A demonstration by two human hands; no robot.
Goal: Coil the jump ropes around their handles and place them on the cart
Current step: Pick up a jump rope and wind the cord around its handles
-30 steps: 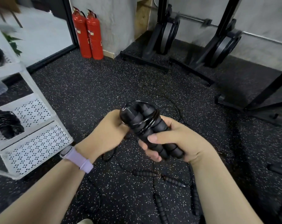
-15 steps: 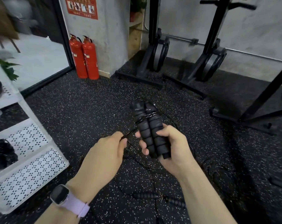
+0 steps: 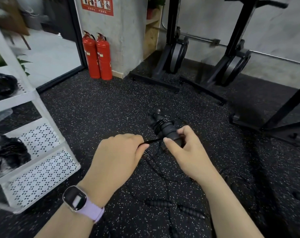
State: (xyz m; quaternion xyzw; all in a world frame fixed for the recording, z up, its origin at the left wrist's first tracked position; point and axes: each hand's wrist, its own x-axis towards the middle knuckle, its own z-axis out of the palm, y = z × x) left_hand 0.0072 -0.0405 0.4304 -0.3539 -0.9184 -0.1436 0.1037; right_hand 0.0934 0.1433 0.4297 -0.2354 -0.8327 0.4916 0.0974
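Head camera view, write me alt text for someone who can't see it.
A right hand grips two black jump rope handles held together and partly wrapped in cord, while the left hand pinches the cord taut. More ropes lie on the speckled floor; a white cart stands left.

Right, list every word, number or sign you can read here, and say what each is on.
Nothing can be read.
Red wall sign: pictures and print, too blurred.
Labels on the two fire extinguishers: too small.
Watch screen: no legible digits.
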